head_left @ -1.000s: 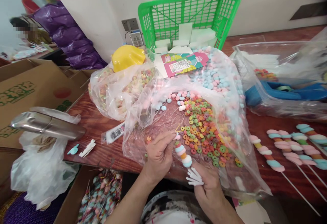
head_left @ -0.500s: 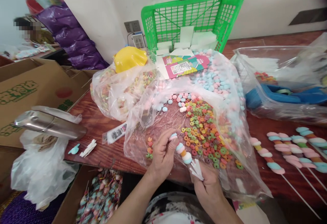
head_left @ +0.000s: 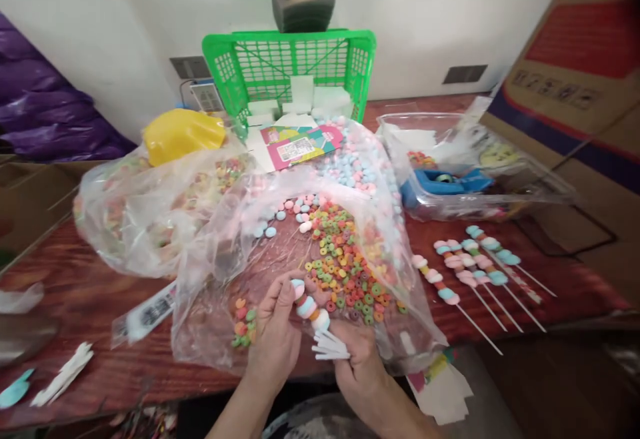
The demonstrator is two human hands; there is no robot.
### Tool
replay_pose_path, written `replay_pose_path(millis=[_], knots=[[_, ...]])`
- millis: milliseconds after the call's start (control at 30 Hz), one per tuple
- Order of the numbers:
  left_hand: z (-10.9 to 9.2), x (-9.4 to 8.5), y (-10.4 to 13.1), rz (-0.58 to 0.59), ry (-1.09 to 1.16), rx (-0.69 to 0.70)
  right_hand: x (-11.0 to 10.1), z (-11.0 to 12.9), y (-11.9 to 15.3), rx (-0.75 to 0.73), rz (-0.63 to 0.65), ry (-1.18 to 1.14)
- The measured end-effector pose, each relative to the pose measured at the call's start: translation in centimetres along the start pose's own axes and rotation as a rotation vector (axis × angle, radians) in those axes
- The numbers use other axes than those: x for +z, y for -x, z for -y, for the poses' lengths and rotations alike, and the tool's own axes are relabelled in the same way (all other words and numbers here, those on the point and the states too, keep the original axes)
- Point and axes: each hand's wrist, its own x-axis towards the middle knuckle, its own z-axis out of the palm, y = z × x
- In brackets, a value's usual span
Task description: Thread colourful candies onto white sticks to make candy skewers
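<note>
A candy skewer of pink, blue and white marshmallows with orange and brown rings hangs between my two hands. The thumb and fingers of my left hand pinch its upper end. My right hand is closed round a bundle of white sticks, just below the skewer's lowest white-blue marshmallow. Beyond the hands, colourful ring candies lie spread on a clear plastic bag, with pink and blue marshmallows behind them. Finished-looking skewers rest in a group at the right.
A green basket holding white boxes stands against the wall. Bagged ring candies with a yellow item lie at the left. A clear tray with a blue dispenser is at the back right. White sticks lie front left.
The view has swung to the right, showing a large cardboard box there. Both hands still hold the same things, and the bundle of white sticks now points more to the left.
</note>
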Motion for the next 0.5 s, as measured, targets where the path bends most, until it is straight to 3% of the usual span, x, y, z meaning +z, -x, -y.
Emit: replay_pose_path(millis=[167, 267, 400, 467, 500], knots=[[1.1, 2.6, -0.3, 0.12, 0.01, -0.089, -0.9, 0.7, 0.1, 0.033, -0.04, -0.01], [1.6, 3.8, -1.2, 0.184, 0.043, -0.215, -3.4, 0.0, 0.5, 0.024, -0.076, 0.104], [2.0, 3.4, -1.5, 0.22, 0.034, -0.223, -10.8, -3.5, 3.3, 0.181, -0.243, 0.444], [2.3, 2.5, -1.0, 0.251, -0.062, -0.217, -15.3, -6.6, 4.8, 0.137, -0.356, 0.739], [2.3, 2.0, -0.8, 0.278, -0.131, -0.215, -17.4, -8.2, 5.3, 0.118, -0.308, 0.84]])
